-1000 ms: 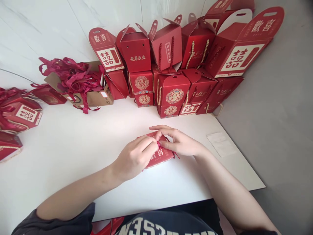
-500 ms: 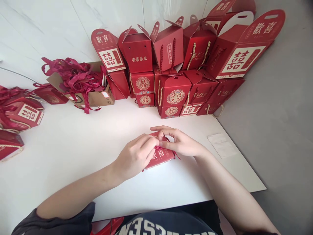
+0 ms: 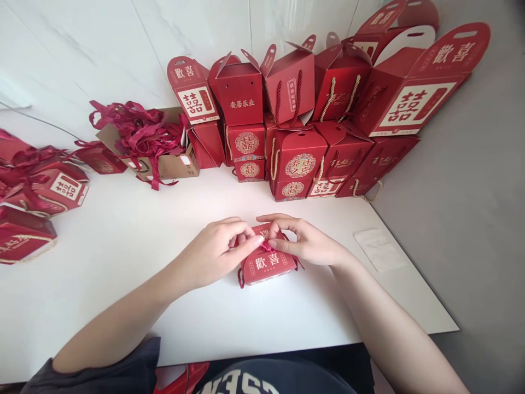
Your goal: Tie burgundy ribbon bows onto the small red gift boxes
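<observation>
A small red gift box (image 3: 268, 265) with gold characters lies on the white table (image 3: 123, 246) in front of me. A dark red ribbon (image 3: 266, 247) runs across its top. My left hand (image 3: 213, 254) comes in from the left, fingers pinched on the ribbon at the box's top. My right hand (image 3: 303, 241) comes from the right, its fingertips also closed on the ribbon, nearly touching the left fingers. Ribbon ends hang at the box's left and right sides.
Stacked red gift boxes and bags (image 3: 303, 120) line the wall at the back. A brown carton (image 3: 164, 158) full of red ribbons sits back left. More tied red boxes (image 3: 45, 191) lie at the far left. A white paper slip (image 3: 379, 249) lies right, near the table's edge.
My left hand has slid left off the box's front, so its gold label now shows. Both hands stay pinched on the ribbon at the top. The camera shifted slightly.
</observation>
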Tool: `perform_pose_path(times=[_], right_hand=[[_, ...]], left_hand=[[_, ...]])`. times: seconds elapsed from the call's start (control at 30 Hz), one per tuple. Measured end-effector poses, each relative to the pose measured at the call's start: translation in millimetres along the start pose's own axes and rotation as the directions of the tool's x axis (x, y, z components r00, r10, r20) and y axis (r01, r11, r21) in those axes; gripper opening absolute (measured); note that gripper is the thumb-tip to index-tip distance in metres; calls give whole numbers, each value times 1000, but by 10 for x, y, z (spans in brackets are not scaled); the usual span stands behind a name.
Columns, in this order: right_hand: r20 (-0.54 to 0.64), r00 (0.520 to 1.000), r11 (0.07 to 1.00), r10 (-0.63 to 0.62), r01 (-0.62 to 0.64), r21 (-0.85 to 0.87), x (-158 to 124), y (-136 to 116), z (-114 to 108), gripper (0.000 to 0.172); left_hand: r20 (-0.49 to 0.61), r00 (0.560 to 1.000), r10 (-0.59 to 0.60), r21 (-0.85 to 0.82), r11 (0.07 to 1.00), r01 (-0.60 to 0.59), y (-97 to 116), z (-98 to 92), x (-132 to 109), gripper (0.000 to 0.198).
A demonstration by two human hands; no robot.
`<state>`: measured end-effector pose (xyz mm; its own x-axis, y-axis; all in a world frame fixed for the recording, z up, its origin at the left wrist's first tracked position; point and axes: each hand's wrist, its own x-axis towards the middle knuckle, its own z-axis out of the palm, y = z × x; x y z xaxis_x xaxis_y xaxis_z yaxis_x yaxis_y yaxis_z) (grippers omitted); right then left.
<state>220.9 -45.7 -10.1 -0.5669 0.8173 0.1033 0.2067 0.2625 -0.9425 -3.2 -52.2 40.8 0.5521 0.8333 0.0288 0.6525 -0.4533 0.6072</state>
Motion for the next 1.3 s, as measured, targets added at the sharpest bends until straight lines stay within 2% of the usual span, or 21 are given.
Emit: perform_pose_path(times=[0.2, 0.3, 0.43, 0.63, 0.73, 0.83, 0.93, 1.0, 1.07, 1.13, 1.2, 1.23, 1.3], right_hand=[[7, 999, 999, -31, 31, -32, -15, -35, -36, 13], [5, 1000, 1000, 2, -1, -30, -39, -55, -77, 18], [-3, 999, 994, 53, -53, -101, -91, -61, -137, 18], [-81, 995, 971, 64, -80, -225, -130, -25, -203, 15], [-58, 997, 981, 60, -69, -181, -111, -21, -185, 17], [-62, 996, 994, 66, -71, -83, -89, -29, -145, 23], [-74, 995, 997, 63, -66, -33, -72, -30, -110, 25], [-65, 997, 999, 43, -45, -30, -63, -26, -97, 25], [-62, 998, 999, -5, 2, -42, -57, -26, -95, 22], [-65, 995, 996, -71, 67, -53, -54, -33, -97, 17], [-63, 990, 990, -126, 122, -67, -52, -39, -93, 12], [-62, 988, 987, -143, 139, -75, -50, -40, -88, 11], [-64, 986, 985, -153, 147, -86, -44, -35, -72, 10]], left_hand=[[99, 988, -116, -180, 975, 132, -11, 66, -29, 27], [87, 985, -146, -191, 968, 160, -60, 46, -99, 27], [21, 991, -134, -127, 983, 135, -93, 61, -195, 28], [-119, 990, -69, 38, 997, 74, -81, 115, -244, 24], [-212, 976, -42, 158, 985, 76, -108, 133, -259, 22], [-312, 950, -12, 202, 976, 78, -179, 184, -272, 12], [-345, 938, 30, 148, 989, 23, -264, 266, -267, 23], [-353, 931, 94, 96, 993, -64, -306, 305, -260, 21], [-350, 909, 225, 92, 974, -205, -328, 310, -258, 15], [-301, 872, 386, 105, 922, -373, -335, 282, -266, 20], [-230, 838, 495, 79, 867, -491, -338, 244, -277, 28], [-207, 829, 519, 56, 853, -519, -342, 228, -281, 31], [-216, 846, 488, 24, 869, -495, -356, 212, -280, 33]])
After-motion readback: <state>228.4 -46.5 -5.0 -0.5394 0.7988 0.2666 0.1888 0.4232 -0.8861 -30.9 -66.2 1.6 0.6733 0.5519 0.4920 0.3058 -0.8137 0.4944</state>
